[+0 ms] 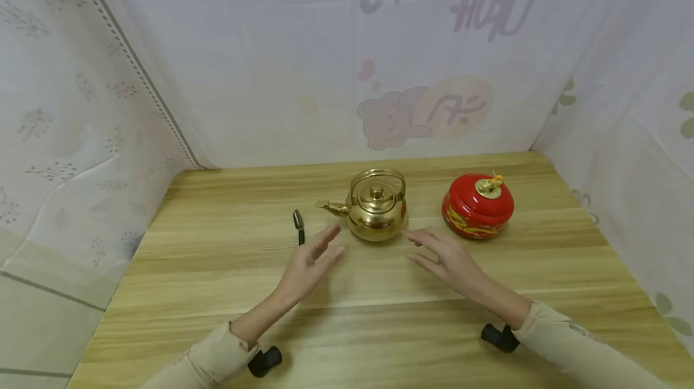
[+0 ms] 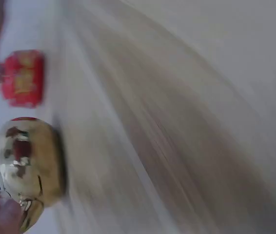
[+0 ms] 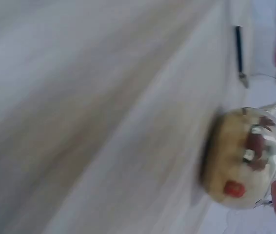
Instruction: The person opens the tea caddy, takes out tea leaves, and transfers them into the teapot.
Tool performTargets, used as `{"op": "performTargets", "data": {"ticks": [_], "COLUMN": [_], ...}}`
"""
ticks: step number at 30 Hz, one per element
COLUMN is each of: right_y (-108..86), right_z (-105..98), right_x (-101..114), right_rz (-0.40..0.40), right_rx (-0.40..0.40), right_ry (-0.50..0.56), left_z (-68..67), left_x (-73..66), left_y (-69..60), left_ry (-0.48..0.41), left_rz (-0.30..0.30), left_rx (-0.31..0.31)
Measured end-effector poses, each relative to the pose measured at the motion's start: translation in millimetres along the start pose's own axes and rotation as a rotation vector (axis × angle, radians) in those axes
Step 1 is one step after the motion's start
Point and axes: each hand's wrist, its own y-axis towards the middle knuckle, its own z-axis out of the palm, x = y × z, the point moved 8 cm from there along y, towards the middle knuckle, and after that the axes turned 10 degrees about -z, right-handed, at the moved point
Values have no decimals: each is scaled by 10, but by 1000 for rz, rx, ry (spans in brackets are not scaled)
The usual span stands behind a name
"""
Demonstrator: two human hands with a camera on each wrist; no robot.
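Observation:
A shiny gold teapot [image 1: 376, 214] with a raised handle and a lid knob stands on the wooden table, its spout pointing left. My left hand [image 1: 311, 265] hovers in front of the spout side, fingers extended and holding nothing. On the other side my right hand [image 1: 447, 259] reaches toward the pot's body with its fingers loosely straight; whether the fingertips touch it I cannot tell. Behind the left hand lies a small scoop [image 1: 299, 220] with a dark handle, partly hidden by that hand. To the pot's right sits a round red lidded jar [image 1: 478, 208] with gold decoration.
The wood-grain table [image 1: 217, 292] is bordered by a pale printed cloth [image 1: 271, 76] at the back and sides. Black wrist mounts [image 1: 265, 362] hang under both sleeves. The left wrist view is blurred.

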Motion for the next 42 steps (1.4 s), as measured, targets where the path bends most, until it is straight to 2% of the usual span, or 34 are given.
{"op": "performTargets", "data": {"ticks": [2, 4, 6, 8, 12, 16, 22, 26, 31, 42], "right_y": [119, 249, 373, 476, 631, 715, 773, 792, 802, 844], "right_z": [16, 48, 100, 163, 287, 372, 402, 379, 363, 343], "right_x": [-93, -189, -280, -367, -489, -570, -632, -640, -634, -653], "right_rz": [87, 169, 237, 293, 374, 433, 502, 513, 514, 496], "right_rx": [-75, -130, -164, -177, -153, -117, -96, -116, -132, -113], "right_ry": [38, 57, 79, 76, 52, 14, -46, -71, -60, -67], "left_z": [-40, -58, -55, -39, 0, 21, 5, 2, 2, -18], "left_x": [136, 268, 352, 402, 441, 478, 549, 540, 516, 493], "left_y": [92, 173, 253, 336, 480, 561, 604, 599, 603, 625], "left_ry": [-256, -440, -541, -599, -668, -722, -708, -680, -686, -647], "left_rz": [-164, -303, -380, -421, -443, -453, -449, -442, -422, -394], "left_rx": [-86, -160, -210, -246, -319, -392, -464, -474, -479, -504]}}
